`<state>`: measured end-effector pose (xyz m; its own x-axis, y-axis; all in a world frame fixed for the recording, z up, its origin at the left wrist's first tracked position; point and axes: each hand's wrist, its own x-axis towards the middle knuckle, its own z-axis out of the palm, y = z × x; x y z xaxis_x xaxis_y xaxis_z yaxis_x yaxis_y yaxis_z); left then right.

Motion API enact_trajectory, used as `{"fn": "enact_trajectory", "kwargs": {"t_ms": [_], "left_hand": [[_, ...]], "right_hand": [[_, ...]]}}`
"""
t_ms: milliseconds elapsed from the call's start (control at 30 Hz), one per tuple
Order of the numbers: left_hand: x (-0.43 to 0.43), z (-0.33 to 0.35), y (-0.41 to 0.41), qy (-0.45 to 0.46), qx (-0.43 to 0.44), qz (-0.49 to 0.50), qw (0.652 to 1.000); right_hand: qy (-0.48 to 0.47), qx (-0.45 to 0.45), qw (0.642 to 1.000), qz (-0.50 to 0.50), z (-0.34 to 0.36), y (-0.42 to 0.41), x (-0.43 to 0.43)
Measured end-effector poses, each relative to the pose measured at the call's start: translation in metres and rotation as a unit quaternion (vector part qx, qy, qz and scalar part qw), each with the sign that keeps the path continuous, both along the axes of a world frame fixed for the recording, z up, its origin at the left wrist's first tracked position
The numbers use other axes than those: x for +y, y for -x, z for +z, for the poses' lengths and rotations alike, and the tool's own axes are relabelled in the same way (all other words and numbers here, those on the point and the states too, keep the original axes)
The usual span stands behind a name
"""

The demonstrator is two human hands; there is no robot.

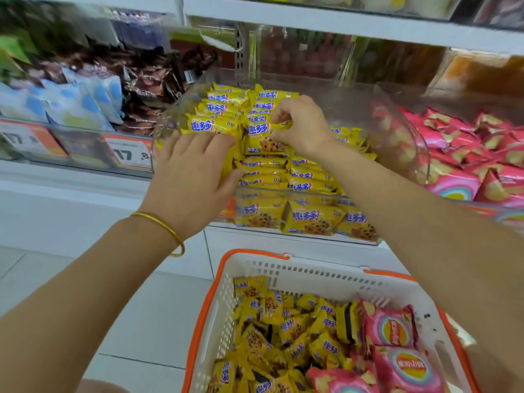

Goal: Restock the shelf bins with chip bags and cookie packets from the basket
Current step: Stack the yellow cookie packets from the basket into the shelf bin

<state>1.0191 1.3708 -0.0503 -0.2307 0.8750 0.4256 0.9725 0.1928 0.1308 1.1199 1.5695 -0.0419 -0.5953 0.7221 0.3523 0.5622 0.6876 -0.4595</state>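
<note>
basket (312,275) cut off btm | upper bins (312,58) blurred | price tag (130,153) part-hidden

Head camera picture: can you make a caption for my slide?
Right hand pinches a yellow cookie packet in the clear bin while the left hand presses the row, basket waiting below.

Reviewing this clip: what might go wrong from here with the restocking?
1. The clear bin is packed tight; wedging in the cookie packet that the right hand pinches may push neighbours over the front wall.
2. The left hand presses the upright row; lifting it may let those packets topple.
</note>
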Motion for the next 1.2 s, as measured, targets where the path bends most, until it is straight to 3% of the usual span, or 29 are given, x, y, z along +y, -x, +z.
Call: {"fn": "enact_trajectory", "kwargs": {"t_ms": [200, 300, 400, 467, 500, 600, 667, 767, 900, 1067, 1200], "left_hand": [[-0.003, 0.002, -0.003, -0.016, 0.0, -0.024, 1.0], [-0.015, 0.01, -0.012, -0.097, 0.015, -0.059, 0.993], [-0.034, 0.01, -0.028, -0.134, 0.011, -0.136, 0.982], [-0.045, -0.003, -0.035, -0.079, 0.012, -0.168, 0.983], [-0.05, -0.014, -0.036, -0.036, 0.022, -0.173, 0.984], [-0.06, -0.042, -0.033, 0.117, 0.031, -0.171, 0.978], [-0.063, -0.054, -0.029, 0.173, 0.026, -0.159, 0.972], [-0.06, -0.062, -0.028, 0.225, 0.039, -0.118, 0.966], [-0.048, -0.066, -0.021, 0.263, 0.048, -0.098, 0.959], [-0.042, -0.072, -0.011, 0.277, 0.025, -0.078, 0.957], [-0.041, -0.075, -0.007, 0.316, 0.006, -0.065, 0.946]], "right_hand": [[0.023, -0.024, 0.999, 0.006, 0.001, -0.002, -0.009], [-0.061, -0.079, 0.994, -0.043, 0.017, -0.018, -0.03], [-0.089, 0.073, 0.993, -0.005, 0.028, -0.056, -0.087], [0.015, 0.172, 0.982, 0.071, 0.009, -0.082, -0.129], [0.088, 0.169, 0.977, 0.092, -0.011, -0.089, -0.144], [0.249, 0.008, 0.965, 0.085, -0.111, -0.086, -0.157], [0.269, -0.138, 0.952, 0.044, -0.187, -0.076, -0.15], [0.216, -0.247, 0.944, 0.047, -0.263, -0.059, -0.144], [0.011, -0.39, 0.916, 0.091, -0.297, -0.031, -0.137], [-0.08, -0.461, 0.882, 0.053, -0.315, -0.007, -0.13], [-0.032, -0.428, 0.9, 0.074, -0.303, -0.021, -0.132]]}}
